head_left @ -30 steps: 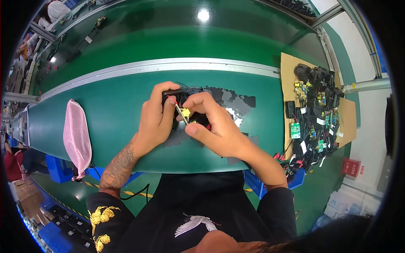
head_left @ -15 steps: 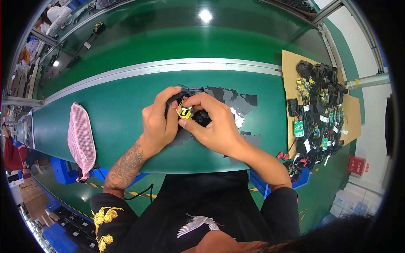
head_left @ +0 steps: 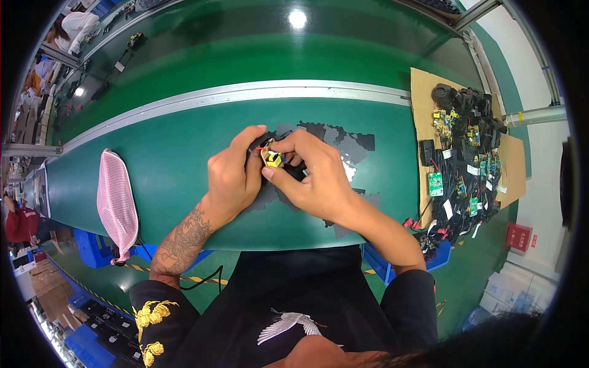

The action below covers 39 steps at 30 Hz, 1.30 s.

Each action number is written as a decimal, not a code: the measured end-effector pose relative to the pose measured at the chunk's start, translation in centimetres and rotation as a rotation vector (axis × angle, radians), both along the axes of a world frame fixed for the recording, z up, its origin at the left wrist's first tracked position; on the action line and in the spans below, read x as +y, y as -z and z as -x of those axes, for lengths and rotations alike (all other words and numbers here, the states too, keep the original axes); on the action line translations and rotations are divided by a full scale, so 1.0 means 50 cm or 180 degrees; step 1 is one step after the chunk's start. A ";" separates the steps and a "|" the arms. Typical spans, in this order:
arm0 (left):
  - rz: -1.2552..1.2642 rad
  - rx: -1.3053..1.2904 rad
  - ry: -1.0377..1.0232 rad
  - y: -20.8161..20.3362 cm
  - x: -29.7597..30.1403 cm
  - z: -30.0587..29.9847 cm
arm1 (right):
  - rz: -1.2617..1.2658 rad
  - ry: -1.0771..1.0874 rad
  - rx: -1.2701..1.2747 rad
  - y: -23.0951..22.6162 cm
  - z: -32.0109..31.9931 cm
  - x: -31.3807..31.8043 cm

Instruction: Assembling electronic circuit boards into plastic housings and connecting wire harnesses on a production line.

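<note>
Over the middle of the green bench, my two hands meet around a small circuit board [head_left: 273,160] with a yellow block-shaped part and a short red wire at its left end. My left hand [head_left: 232,170] is closed around a black piece [head_left: 254,146], perhaps a plastic housing, mostly hidden by the fingers. Thumb and fingers of my right hand [head_left: 316,175] pinch the board from the right. Black cable [head_left: 299,170] shows beneath my right palm. Thin dark grey sheets [head_left: 353,147] with jagged edges lie under and beyond my hands.
At the right, cardboard [head_left: 423,92] bears a heap of black cables [head_left: 454,165] with green and yellow circuit boards. A pink mesh bag [head_left: 118,199] stands at the left. A metal rail [head_left: 245,92] runs along the bench's far side. Blue bins [head_left: 92,248] sit below the near edge.
The board has tilted slightly and shifted a little right between my fingers. The black cable bundle that stuck out beyond my hands is now mostly out of sight. Both hands keep their grip.
</note>
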State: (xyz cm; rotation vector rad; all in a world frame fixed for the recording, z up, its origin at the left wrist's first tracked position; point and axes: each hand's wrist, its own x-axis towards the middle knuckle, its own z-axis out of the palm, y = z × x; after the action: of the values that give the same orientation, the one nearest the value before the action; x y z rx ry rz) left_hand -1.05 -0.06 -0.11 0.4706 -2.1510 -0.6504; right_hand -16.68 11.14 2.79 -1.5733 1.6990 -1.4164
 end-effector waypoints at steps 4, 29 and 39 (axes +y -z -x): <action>-0.0030 -0.0022 -0.0033 0.001 0.000 0.001 | 0.0011 -0.0038 0.0081 -0.002 -0.003 0.000; 0.0095 -0.0337 -0.0050 0.016 0.012 0.013 | -0.0159 -0.0102 0.0182 -0.016 0.004 0.004; 0.0055 -0.0208 0.0058 0.028 0.001 0.006 | -0.0144 -0.0224 0.0071 -0.018 0.002 0.006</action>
State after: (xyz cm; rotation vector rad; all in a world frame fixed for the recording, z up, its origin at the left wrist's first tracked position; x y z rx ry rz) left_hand -1.33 -0.01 -1.49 0.4693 -2.2230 -0.6339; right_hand -16.77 11.46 3.70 -1.6136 1.6599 -1.3220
